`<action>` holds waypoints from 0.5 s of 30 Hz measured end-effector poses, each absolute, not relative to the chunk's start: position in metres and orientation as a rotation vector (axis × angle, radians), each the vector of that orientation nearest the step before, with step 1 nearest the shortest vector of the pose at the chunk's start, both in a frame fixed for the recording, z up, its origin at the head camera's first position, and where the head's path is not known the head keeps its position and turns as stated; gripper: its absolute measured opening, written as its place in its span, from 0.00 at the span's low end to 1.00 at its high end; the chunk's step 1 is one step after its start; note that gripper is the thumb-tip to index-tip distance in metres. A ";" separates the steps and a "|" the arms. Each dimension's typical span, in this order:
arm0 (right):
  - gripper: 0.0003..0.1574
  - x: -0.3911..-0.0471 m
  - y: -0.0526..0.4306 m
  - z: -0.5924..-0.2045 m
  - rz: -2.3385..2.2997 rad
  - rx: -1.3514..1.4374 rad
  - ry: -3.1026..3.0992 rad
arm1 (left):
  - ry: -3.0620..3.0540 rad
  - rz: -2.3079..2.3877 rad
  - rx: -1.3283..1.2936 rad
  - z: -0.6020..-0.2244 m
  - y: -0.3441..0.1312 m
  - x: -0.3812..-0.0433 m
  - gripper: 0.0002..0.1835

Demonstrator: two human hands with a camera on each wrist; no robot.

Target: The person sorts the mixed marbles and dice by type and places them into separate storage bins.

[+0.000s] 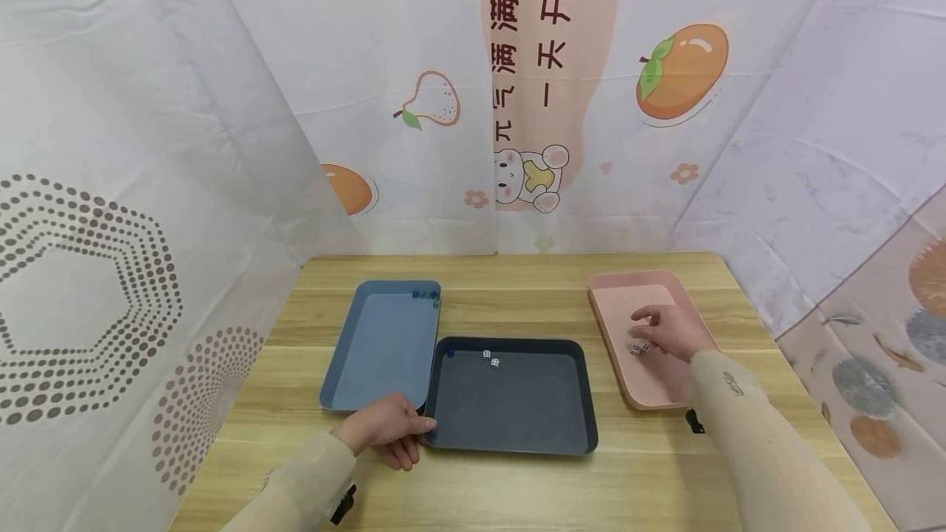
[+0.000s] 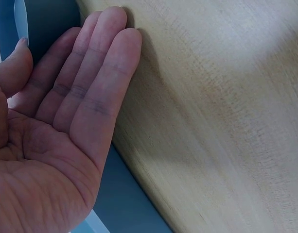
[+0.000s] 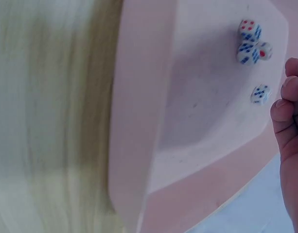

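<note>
My left hand (image 1: 388, 427) is at the near left corner of the dark tray (image 1: 510, 443). In the left wrist view, its thumb lies over the rim and the other fingers are outside the wall, pinching it. My right hand (image 1: 668, 330) hovers over the pink tray (image 1: 668, 391), fingers bent, with nothing visibly held. White dice (image 3: 248, 52) with blue and red dots form a cluster in that tray. Another die (image 3: 260, 94) lies apart, close to the right fingertips. The right thumb is out of the right wrist view.
A blue tray (image 1: 384, 355) stands left of the dark one, with several small blue and green pieces (image 1: 424, 295) in its far right corner. Two white dice (image 1: 491, 359) and a small blue piece (image 1: 450, 353) lie in the dark tray. Patterned curtains (image 1: 443, 220) border the wooden table (image 1: 517, 314).
</note>
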State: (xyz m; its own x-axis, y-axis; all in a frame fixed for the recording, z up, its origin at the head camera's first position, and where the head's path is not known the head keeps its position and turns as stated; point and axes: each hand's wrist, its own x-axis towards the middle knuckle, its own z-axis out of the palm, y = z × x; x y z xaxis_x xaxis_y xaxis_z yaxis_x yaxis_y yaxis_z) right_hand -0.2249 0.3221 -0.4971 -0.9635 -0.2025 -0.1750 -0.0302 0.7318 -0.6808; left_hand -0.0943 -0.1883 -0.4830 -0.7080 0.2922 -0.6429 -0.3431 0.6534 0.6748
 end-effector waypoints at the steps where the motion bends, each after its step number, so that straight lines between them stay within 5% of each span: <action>1: 0.24 -0.225 0.320 -0.495 -1.052 -0.190 2.694 | 2.105 1.062 -0.039 -0.483 -0.188 -0.094 0.22; 15: 0.22 -0.230 0.280 -0.483 -1.070 -0.261 2.685 | 2.110 1.069 -0.045 -0.483 -0.188 -0.095 0.21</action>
State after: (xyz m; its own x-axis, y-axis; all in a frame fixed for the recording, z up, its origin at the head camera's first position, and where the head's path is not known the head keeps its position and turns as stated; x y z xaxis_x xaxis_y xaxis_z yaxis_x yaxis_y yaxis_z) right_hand -0.2296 0.2804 -0.4829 -0.9556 -0.2513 -0.1540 -0.0765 0.7161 -0.6938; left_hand -0.0953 -0.1877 -0.4831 -0.7132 0.2874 -0.6393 -0.3455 0.6495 0.6774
